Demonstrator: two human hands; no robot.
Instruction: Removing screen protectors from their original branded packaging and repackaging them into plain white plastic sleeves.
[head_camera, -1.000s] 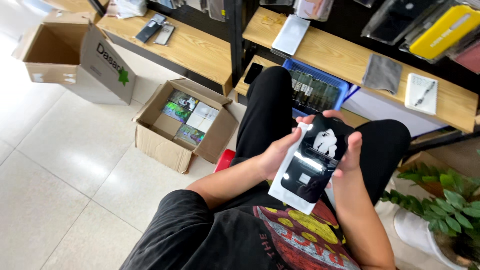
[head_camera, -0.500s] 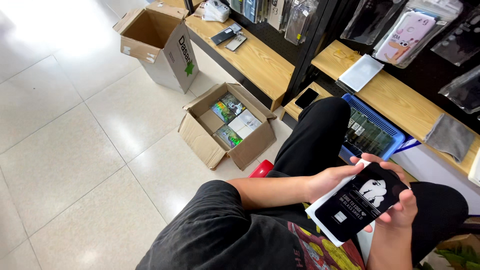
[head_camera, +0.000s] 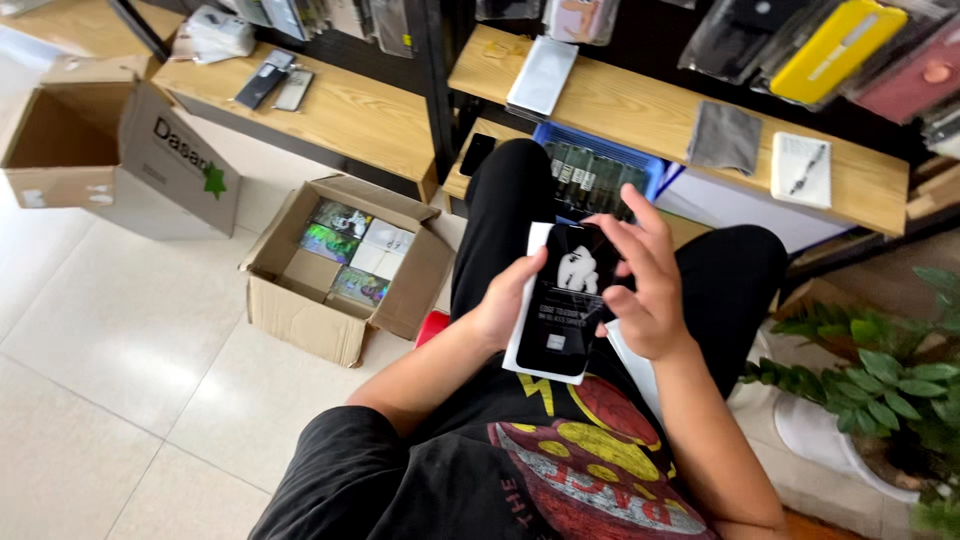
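while both hands hold a dark packet (head_camera: 562, 305), pale floor tiles (head_camera: 100, 340) seemingly gleam.

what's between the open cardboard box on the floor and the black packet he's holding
In the head view, the left hand, black-trousered left leg and a red object lie between box and packet.

Head view, steeply down (close) onto lap and floor
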